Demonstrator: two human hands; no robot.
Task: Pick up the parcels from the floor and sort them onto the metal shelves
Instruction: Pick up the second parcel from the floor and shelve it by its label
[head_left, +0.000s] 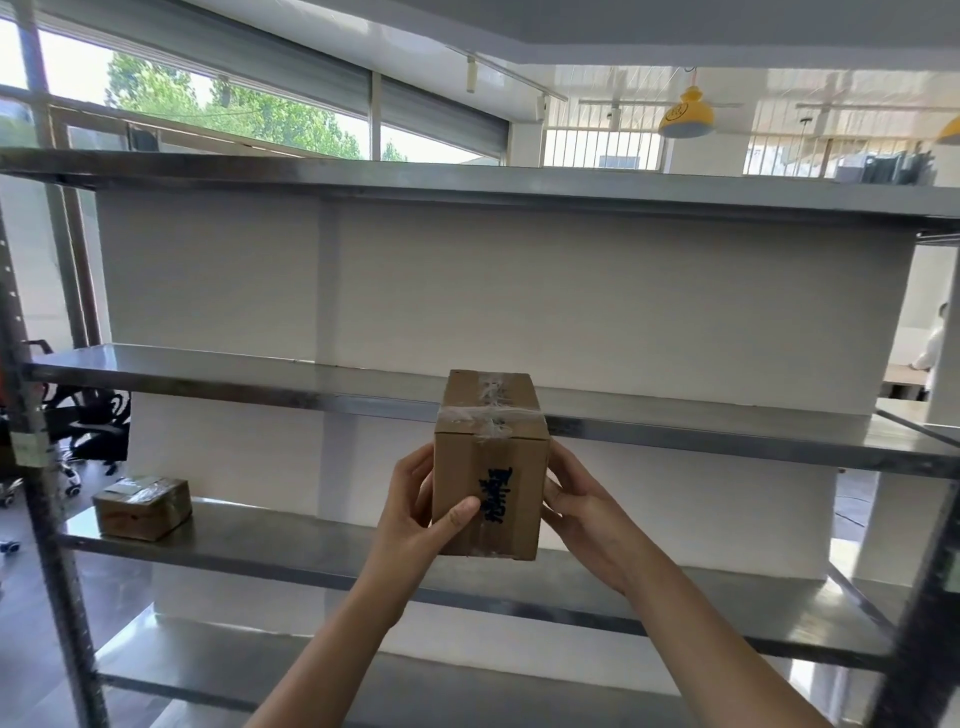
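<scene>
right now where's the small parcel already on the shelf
Head view, lower left: the small parcel lies at the left end of a metal shelf, well left of the held box.

Box writing: we cannot read the blurred dark marks on the cardboard box (491, 467).
Hands: fingertips of the left hand (415, 514) and right hand (582, 514) are hidden behind the box's sides.
Label: on the small parcel (143, 506), too blurred for us to read.
Shelf end: the metal shelves (208, 371) are cut off at the right edge.
</scene>
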